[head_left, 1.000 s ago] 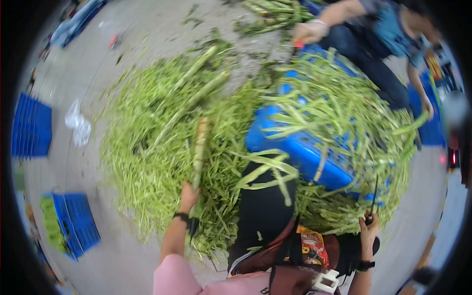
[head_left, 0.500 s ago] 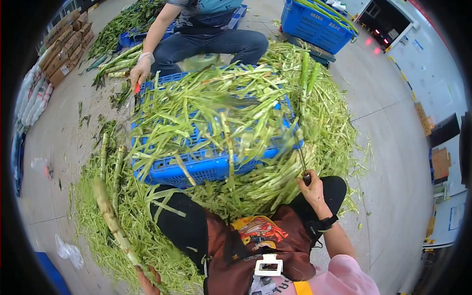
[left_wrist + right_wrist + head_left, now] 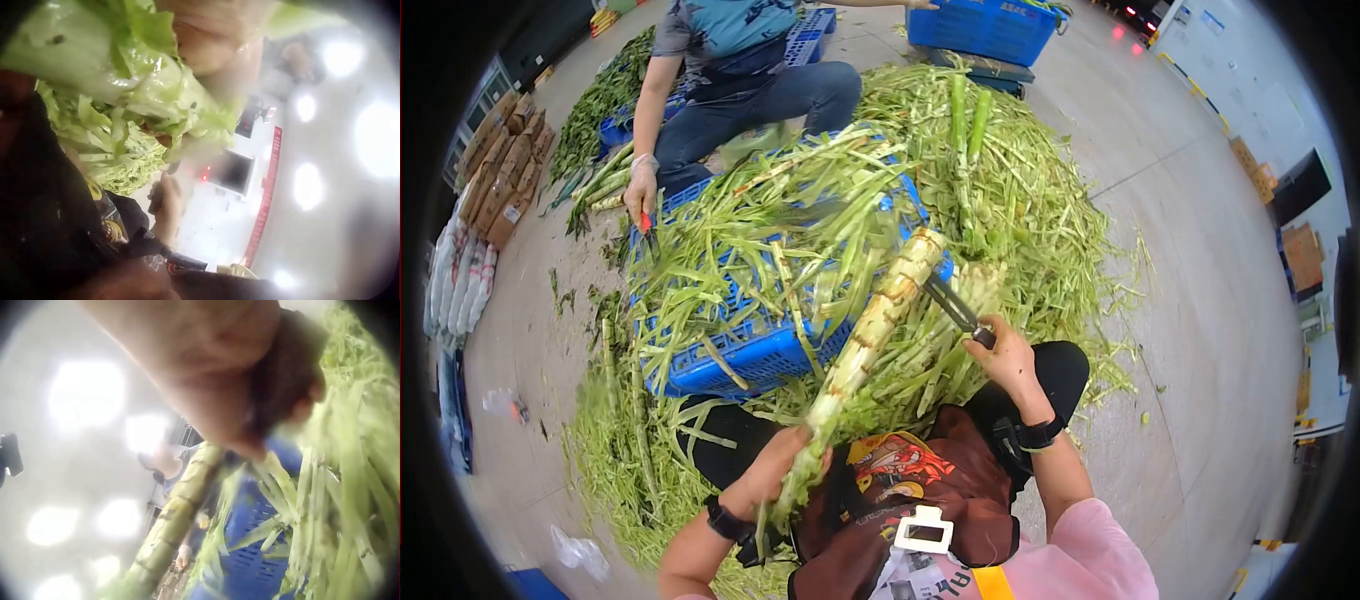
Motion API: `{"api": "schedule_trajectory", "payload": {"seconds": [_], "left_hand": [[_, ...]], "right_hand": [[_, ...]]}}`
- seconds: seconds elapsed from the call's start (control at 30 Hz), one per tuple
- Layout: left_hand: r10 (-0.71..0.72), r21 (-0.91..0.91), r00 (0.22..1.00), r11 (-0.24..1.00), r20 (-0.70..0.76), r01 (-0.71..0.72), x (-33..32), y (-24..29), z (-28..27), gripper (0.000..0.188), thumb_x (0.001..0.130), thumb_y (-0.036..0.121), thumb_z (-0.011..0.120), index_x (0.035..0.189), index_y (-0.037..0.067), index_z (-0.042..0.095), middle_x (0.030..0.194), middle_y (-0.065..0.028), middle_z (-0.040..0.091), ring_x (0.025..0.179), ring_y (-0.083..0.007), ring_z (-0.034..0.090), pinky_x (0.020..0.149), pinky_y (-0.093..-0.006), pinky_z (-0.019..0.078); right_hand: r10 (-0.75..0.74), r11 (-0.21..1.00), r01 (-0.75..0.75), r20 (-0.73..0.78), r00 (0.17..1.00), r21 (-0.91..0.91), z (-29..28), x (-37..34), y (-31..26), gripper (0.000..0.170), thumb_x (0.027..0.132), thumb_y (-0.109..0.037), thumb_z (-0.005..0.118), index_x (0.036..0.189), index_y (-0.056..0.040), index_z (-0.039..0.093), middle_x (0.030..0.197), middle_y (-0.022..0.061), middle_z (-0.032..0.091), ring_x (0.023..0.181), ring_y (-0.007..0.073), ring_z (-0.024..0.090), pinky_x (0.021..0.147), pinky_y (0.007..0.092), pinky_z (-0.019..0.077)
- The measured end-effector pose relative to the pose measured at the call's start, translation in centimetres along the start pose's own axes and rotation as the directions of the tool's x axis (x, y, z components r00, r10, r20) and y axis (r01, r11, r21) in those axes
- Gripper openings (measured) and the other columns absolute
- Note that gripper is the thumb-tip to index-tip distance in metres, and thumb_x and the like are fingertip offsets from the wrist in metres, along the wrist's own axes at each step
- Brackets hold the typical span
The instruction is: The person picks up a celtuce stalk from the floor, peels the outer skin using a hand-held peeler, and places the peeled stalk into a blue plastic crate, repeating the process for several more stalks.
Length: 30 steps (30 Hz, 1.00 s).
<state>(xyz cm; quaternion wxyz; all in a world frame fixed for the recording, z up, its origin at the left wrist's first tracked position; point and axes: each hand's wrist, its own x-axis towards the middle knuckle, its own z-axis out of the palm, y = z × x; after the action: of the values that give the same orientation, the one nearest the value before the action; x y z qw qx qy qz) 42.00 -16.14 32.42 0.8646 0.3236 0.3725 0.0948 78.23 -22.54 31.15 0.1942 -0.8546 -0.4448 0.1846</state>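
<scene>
A thick celtuce stalk (image 3: pixel 870 340), pale green with brownish leaf-scar rings, slants up and away from my lap. My left hand (image 3: pixel 770 470) grips its leafy lower end, and in the left wrist view fingers curl round the wet stalk (image 3: pixel 169 94). In my right hand (image 3: pixel 1008 368) is the dark handle of a long-bladed peeler (image 3: pixel 953 305), its slotted metal blade right at the stalk's upper part. The right wrist view shows my right hand (image 3: pixel 206 369) over the dark handle, with the ringed stalk (image 3: pixel 178 515) below.
Before me, a blue crate (image 3: pixel 730 368) lies under heaped peelings (image 3: pixel 820 205). Peeled strips cover the floor (image 3: pixel 1040 220) around it. Opposite sits a person (image 3: pixel 730 50) holding a red-handled tool. Another blue crate (image 3: pixel 990 35) stands behind; cartons (image 3: pixel 505 170) are stacked left.
My left hand has brought the stalk from the floor pile at left to in front of me, over the crate's edge. The peeler now meets its upper part. The head view has swung round.
</scene>
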Motion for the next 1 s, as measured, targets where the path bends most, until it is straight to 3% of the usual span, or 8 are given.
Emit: {"api": "schedule_trajectory", "payload": {"seconds": [0.1,0.23,0.3,0.37,0.5,0.57,0.9,1.0], "left_hand": [[-0.154,-0.035,0.987,0.988,-0.056,0.152,1.6,0.1,-0.6,0.039,0.096,0.039,0.046,0.104,0.002,0.054,0.089,-0.0083,0.061,0.071,-0.0148,0.059,0.055,-0.0244,0.0476],[0.057,0.000,0.994,0.998,-0.093,-0.058,0.2,0.7,0.2,0.044,0.098,0.045,0.038,0.107,0.003,0.050,0.082,-0.0068,0.058,0.056,-0.0153,0.053,0.049,-0.0263,0.0437],[0.028,-0.033,0.997,0.999,-0.075,-0.030,-0.2,-0.4,-0.1,0.042,0.099,0.043,0.034,0.110,0.004,0.047,0.081,-0.0068,0.055,0.051,-0.0155,0.050,0.048,-0.0273,0.0419],[-0.027,-0.098,0.999,0.995,-0.025,0.025,-0.5,-0.7,0.2,0.039,0.099,0.040,0.035,0.111,0.004,0.046,0.082,-0.0068,0.054,0.053,-0.0155,0.051,0.049,-0.0274,0.0425],[0.041,0.271,0.997,0.962,-0.061,-0.023,1.7,-0.8,1.8,0.030,0.097,0.030,0.046,0.112,0.004,0.044,0.082,-0.0059,0.053,0.059,-0.0154,0.054,0.051,-0.0265,0.0424],[0.044,0.132,0.999,0.990,-0.004,-0.043,1.7,-0.5,2.0,0.032,0.097,0.032,0.048,0.113,0.004,0.045,0.081,-0.0061,0.054,0.063,-0.0161,0.055,0.056,-0.0262,0.0446],[-0.039,-0.102,0.997,0.994,-0.063,0.032,1.2,-0.2,0.9,0.034,0.098,0.034,0.041,0.113,0.003,0.046,0.086,-0.0102,0.058,0.059,-0.0189,0.053,0.050,-0.0282,0.0424],[-0.139,-0.186,0.990,0.973,-0.015,0.134,1.3,-0.2,0.4,0.037,0.099,0.035,0.036,0.108,0.002,0.048,0.081,-0.0102,0.057,0.053,-0.0184,0.049,0.047,-0.0277,0.0392]], "right_hand": [[-0.046,0.988,0.019,-0.171,0.984,-0.153,0.2,-0.6,0.6,0.059,0.078,-0.033,0.067,0.126,-0.0062,0.047,0.091,0.0213,0.064,0.083,0.0368,0.063,0.067,0.0438,0.0493],[-0.013,0.981,-0.036,-0.253,0.967,-0.188,-0.4,-0.2,2.3,0.061,0.079,-0.030,0.066,0.131,-0.0068,0.043,0.097,0.0206,0.063,0.082,0.0375,0.063,0.066,0.0442,0.0496],[0.148,0.971,-0.190,-0.260,0.954,-0.145,-1.6,0.3,3.2,0.065,0.081,-0.027,0.064,0.137,-0.0079,0.037,0.102,0.0188,0.062,0.083,0.0372,0.062,0.065,0.0426,0.0501],[0.095,0.982,-0.148,-0.384,0.918,-0.113,-2.6,0.5,3.4,0.062,0.083,-0.023,0.062,0.139,-0.0121,0.036,0.105,0.0182,0.062,0.084,0.0360,0.062,0.065,0.0409,0.0503],[-0.291,0.956,0.289,-0.300,0.908,-0.052,-1.7,0.7,0.6,0.057,0.084,-0.021,0.061,0.137,-0.0218,0.041,0.089,0.0133,0.060,0.074,0.0335,0.060,0.061,0.0411,0.0487],[-0.392,0.915,0.404,-0.257,0.883,-0.009,-0.9,0.8,-1.4,0.053,0.084,-0.022,0.061,0.135,-0.0231,0.045,0.081,0.0104,0.056,0.068,0.0308,0.059,0.058,0.0396,0.0477],[-0.530,0.847,0.512,-0.150,0.834,-0.146,3.6,-1.1,-4.2,0.050,0.083,-0.022,0.061,0.132,-0.0236,0.050,0.070,0.0072,0.048,0.057,0.0254,0.055,0.048,0.0382,0.0448],[-0.813,0.582,0.813,0.014,0.582,-0.025,4.3,-5.4,-5.9,0.052,0.079,-0.015,0.060,0.130,-0.0233,0.052,0.067,0.0060,0.046,0.053,0.0222,0.052,0.044,0.0350,0.0434]]}}
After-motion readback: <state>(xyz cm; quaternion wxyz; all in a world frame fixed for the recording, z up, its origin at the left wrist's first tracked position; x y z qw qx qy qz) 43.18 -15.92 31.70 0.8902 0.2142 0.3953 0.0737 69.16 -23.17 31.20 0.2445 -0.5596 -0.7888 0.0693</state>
